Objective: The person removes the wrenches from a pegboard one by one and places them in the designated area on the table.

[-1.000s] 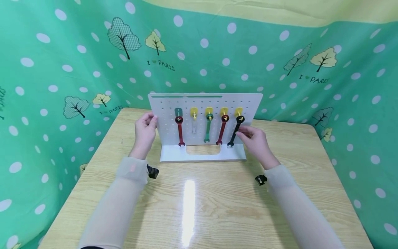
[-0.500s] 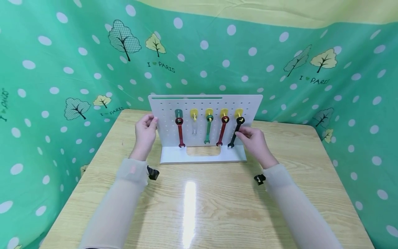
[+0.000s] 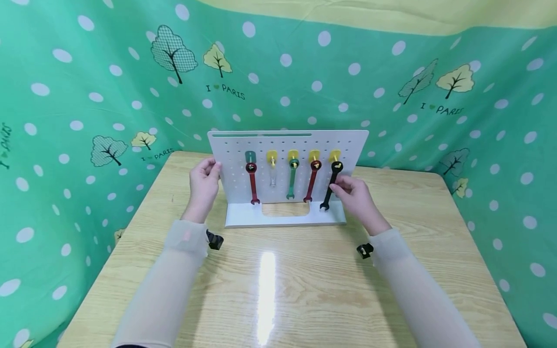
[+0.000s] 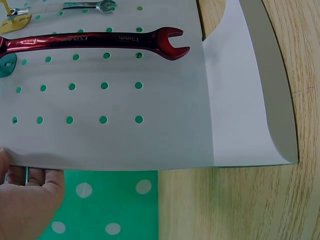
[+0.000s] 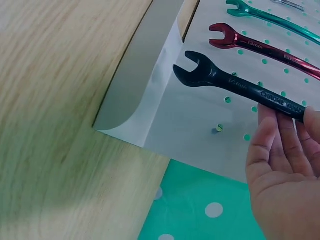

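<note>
One white pegboard (image 3: 287,145) stands on one worktop (image 3: 296,290). Five wrenches hang there: two red (image 3: 252,183) (image 3: 311,182), one green (image 3: 291,181), one black (image 3: 329,188), one small silver (image 3: 272,180). Two hands (image 3: 203,186) (image 3: 354,198)
</note>
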Tool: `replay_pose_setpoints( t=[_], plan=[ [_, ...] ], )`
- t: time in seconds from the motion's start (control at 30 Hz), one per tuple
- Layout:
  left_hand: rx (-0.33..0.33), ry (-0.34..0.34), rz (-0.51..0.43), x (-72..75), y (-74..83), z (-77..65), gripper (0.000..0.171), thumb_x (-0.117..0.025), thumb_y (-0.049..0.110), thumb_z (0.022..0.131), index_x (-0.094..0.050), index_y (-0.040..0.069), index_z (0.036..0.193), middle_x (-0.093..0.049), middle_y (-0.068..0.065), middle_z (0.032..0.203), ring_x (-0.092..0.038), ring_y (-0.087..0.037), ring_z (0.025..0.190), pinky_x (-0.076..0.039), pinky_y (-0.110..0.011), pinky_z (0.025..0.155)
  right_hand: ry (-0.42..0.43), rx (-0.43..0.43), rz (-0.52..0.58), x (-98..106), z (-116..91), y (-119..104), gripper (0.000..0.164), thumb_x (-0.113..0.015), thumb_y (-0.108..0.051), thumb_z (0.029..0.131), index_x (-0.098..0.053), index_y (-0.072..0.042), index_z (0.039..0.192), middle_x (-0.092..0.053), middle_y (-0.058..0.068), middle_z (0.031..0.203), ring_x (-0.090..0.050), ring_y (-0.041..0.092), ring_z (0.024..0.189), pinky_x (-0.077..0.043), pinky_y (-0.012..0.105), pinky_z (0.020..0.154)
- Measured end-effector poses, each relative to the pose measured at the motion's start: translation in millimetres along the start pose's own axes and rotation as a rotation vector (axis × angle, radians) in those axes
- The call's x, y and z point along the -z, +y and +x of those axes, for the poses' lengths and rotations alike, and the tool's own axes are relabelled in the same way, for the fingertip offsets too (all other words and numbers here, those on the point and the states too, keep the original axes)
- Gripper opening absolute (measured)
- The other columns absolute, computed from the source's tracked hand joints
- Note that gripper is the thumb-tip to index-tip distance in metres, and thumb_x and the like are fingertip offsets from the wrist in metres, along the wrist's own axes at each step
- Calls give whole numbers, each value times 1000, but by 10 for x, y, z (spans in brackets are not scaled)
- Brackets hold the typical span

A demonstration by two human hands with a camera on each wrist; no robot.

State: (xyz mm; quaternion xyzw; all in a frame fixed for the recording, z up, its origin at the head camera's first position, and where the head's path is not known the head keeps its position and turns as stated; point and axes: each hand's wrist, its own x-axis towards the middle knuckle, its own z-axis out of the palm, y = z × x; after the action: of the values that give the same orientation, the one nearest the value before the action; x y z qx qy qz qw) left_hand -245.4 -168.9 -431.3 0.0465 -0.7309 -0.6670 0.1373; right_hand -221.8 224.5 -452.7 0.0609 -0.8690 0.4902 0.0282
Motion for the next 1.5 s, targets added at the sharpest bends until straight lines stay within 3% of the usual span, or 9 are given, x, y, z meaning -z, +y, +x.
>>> replay_pose_setpoints(
  t=[0.6, 0.97, 1.2, 1.27, 1.4, 1.5],
  plan=[
    [-10, 4, 8, 4, 6, 0, 27, -53, 13, 107, -63, -6, 124, -67, -18, 119, -63, -25, 111, -52, -31, 95, -11, 46, 23, 62, -105, 27, 20, -64, -20, 104, -69, -1, 110, -71, 12, 101, -64, 25, 86, -56, 27, 73],
    [-19, 5, 6, 5, -11, 1, 27, -54, 12, 107, -63, -6, 123, -67, -19, 116, -63, -24, 109, -52, -31, 95, -23, 37, 52, 81, -188, -3, 22, -64, -19, 103, -69, 2, 109, -70, 15, 100, -66, 36, 87, -55, 26, 71],
    [-25, 6, -4, -3, -8, 7, 26, -54, 10, 106, -63, -10, 121, -67, -23, 115, -64, -23, 105, -52, -33, 94, -35, 44, 100, 92, -232, -23, 22, -64, -17, 103, -69, 4, 110, -72, 17, 100, -66, 31, 85, -56, 32, 74],
    [-21, 6, -7, -4, -9, 6, 27, -54, 10, 106, -62, -11, 121, -66, -24, 116, -64, -23, 106, -52, -33, 95, -41, 47, 101, 113, -276, -135, 21, -64, -13, 103, -69, 6, 109, -71, 19, 98, -66, 32, 84, -57, 38, 74],
    [-20, 7, -6, -7, -8, 2, 27, -55, 11, 106, -63, -10, 122, -67, -23, 116, -64, -23, 107, -52, -32, 95, -52, 46, 96, 158, -372, -380, 16, -62, -5, 102, -68, 10, 104, -71, 21, 94, -65, 37, 82, -56, 38, 71],
    [-14, 10, -3, -8, -1, -1, 27, -55, 12, 106, -63, -9, 122, -67, -21, 116, -64, -22, 106, -52, -31, 95, -58, 51, 107, 172, -402, -438, 15, -62, -2, 102, -67, 12, 103, -72, 21, 93, -64, 44, 83, -54, 28, 68]
  ],
)
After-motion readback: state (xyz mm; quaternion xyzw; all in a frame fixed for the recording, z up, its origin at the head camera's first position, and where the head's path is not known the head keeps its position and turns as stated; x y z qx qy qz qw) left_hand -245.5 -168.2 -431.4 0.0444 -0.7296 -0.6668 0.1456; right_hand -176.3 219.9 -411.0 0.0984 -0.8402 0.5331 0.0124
